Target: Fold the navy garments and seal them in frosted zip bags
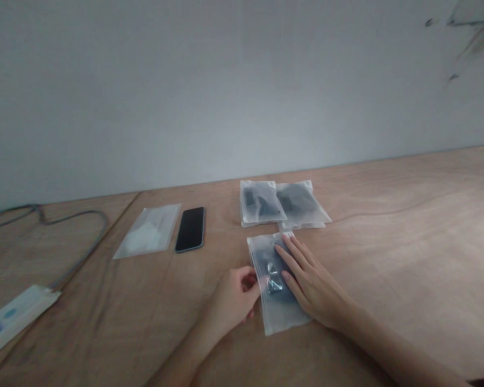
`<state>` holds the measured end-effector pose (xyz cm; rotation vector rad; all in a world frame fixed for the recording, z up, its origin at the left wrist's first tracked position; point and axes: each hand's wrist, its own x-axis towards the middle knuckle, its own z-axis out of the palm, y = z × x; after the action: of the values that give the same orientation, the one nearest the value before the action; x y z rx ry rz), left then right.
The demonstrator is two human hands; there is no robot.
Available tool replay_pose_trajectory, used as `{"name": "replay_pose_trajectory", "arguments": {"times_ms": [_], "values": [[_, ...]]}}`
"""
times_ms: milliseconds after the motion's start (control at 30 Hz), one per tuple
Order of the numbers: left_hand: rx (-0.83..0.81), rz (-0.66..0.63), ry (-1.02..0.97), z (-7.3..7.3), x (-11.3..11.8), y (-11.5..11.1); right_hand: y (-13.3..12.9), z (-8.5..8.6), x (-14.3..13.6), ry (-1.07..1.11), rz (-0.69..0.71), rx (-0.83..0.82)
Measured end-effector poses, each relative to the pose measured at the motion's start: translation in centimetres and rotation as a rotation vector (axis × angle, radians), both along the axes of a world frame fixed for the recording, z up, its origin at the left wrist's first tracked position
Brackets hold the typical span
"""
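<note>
A frosted plastic zip bag [269, 317] with dark contents and a shiny clear packet showing through lies in front of me. Its left side has doubled edges, so there may be more than one bag there. My left hand [236, 295] is closed at that left edge, fingers curled, the thumb tip showing hazily through the plastic. Flat across the bag's right half rests my right hand [312, 285], fingers stretched out, covering part of the contents.
Behind lie two piles of similar bags, a left pile [262, 203] and a right pile [302, 207]. To the left are a smartphone [191, 229] and a flat frosted bag [149, 231] with something white inside. A power strip [18, 320] with a grey cable [84, 257] lies far left. A wall [210, 97] borders the wooden table.
</note>
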<state>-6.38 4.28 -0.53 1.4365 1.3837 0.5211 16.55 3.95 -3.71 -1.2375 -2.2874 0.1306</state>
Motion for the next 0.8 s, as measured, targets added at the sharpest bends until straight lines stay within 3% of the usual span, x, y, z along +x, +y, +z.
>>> {"name": "replay_pose_trajectory", "arguments": {"times_ms": [233,433,567,667,800], "values": [[0.125,0.006,-0.101,1.0,0.9,0.4,-0.2,1.1,-0.4,-0.047,0.115,0.007],[0.225,0.199,-0.086,2.5,-3.8,-0.2,-0.5,0.2,0.2,-0.086,0.094,-0.052],[0.229,0.308,-0.096,1.9,-5.6,-1.1,-1.0,-0.1,1.1,-0.12,0.116,-0.047],[0.205,0.305,-0.186,0.9,-4.6,-1.8,-1.4,-0.6,4.0,-0.113,0.096,-0.059],[0.308,0.189,-0.119,0.0,-1.4,-2.2,-1.9,-2.1,11.9,-0.132,-0.012,-0.088]]}}
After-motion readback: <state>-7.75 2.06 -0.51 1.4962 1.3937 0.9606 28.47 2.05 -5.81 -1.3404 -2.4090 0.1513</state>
